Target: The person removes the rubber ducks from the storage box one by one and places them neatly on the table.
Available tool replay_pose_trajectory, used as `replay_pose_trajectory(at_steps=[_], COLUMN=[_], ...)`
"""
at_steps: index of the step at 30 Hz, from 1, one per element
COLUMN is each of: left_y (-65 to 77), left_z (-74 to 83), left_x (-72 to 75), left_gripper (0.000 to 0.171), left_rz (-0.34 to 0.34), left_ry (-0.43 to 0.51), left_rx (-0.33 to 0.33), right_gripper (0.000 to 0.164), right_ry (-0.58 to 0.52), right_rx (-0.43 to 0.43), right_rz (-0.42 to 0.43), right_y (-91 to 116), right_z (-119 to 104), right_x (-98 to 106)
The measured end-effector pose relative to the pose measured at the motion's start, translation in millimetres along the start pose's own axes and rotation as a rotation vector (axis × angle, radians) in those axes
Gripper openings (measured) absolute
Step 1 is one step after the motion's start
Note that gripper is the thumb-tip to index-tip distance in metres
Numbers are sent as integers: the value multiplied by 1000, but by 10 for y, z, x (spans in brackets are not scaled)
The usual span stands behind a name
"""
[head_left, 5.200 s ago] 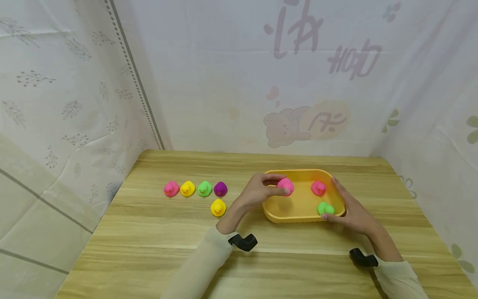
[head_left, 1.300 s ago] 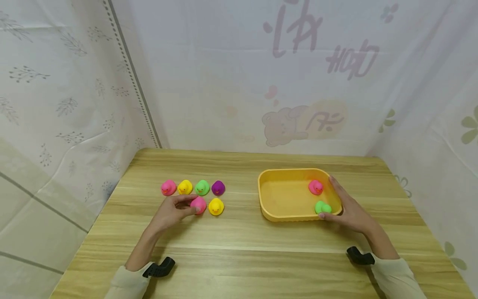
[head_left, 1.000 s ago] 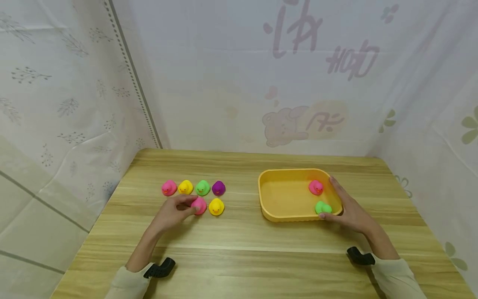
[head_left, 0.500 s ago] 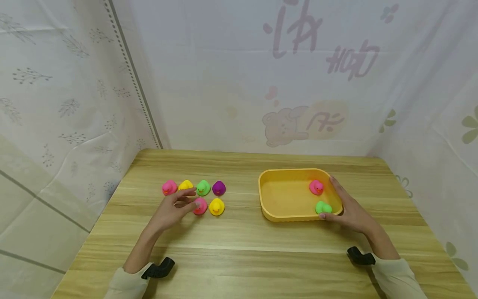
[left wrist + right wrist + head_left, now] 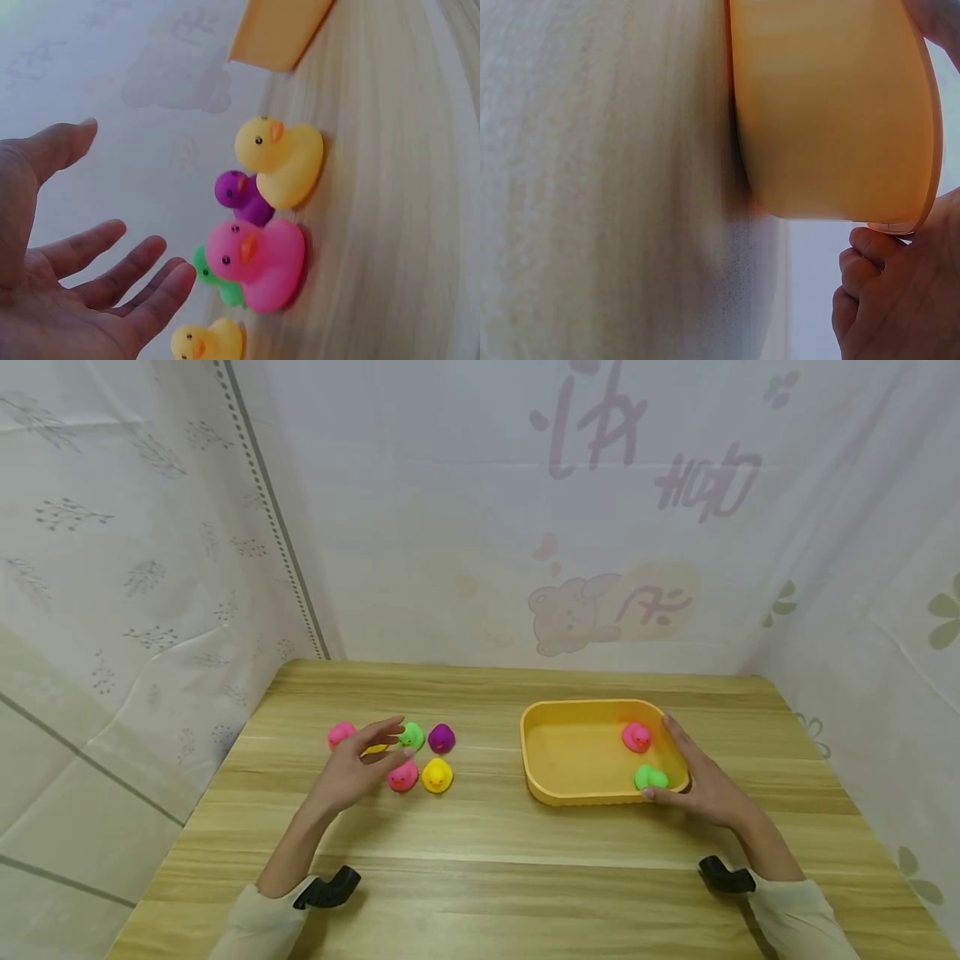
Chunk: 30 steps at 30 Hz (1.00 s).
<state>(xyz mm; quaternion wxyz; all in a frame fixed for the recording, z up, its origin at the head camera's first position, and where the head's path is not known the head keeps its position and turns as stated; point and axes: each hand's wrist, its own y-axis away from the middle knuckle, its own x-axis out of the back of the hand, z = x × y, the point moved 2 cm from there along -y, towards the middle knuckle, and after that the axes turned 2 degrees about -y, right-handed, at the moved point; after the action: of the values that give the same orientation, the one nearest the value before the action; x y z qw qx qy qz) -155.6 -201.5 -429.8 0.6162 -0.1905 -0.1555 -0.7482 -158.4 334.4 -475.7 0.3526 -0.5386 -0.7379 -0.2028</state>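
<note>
My left hand (image 5: pixel 352 772) hovers with spread fingers over the left group of rubber ducks, holding nothing. Below its thumb sits a pink duck (image 5: pixel 402 777), with a yellow duck (image 5: pixel 437 775) to its right. Behind them stand a purple duck (image 5: pixel 442 739), a green duck (image 5: pixel 412 736) and another pink duck (image 5: pixel 341 734). A second yellow duck (image 5: pixel 206 341) is mostly covered by the left hand in the head view. My right hand (image 5: pixel 708 789) grips the right end of a yellow-orange tray (image 5: pixel 555 799), thumb at the front rim. Inside lie a pink duck (image 5: pixel 637 737) and a green duck (image 5: pixel 650 778).
The wooden table (image 5: pixel 480 893) carries the ducks and the tray. A printed cloth (image 5: pixel 420 527) hangs behind the table and along its sides. A gap of bare wood separates the ducks on the left from the tray.
The left hand carried a pink duck from the tray to the left of the front yellow duck, released it and lifted slightly away. The right hand stays on the tray.
</note>
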Motion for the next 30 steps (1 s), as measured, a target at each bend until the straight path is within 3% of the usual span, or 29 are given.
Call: replay_pose_trajectory(at_steps=[12,23,30], left_y=[-148,-322,-415], left_z=[230,322,467], left_x=[-245,-531,-692], left_gripper=[69,69,68], left_rz=[-66,-127,-163], left_ry=[101,129,159], left_rx=[-61,-93,-134], right_gripper=[121,121,120], right_ry=[-9,-11,-8], right_rx=[-1,-1,-1], right_rz=[1,0,8], right_y=[27,16,15], right_z=[-22,-26,-49], right_x=[6,0,3])
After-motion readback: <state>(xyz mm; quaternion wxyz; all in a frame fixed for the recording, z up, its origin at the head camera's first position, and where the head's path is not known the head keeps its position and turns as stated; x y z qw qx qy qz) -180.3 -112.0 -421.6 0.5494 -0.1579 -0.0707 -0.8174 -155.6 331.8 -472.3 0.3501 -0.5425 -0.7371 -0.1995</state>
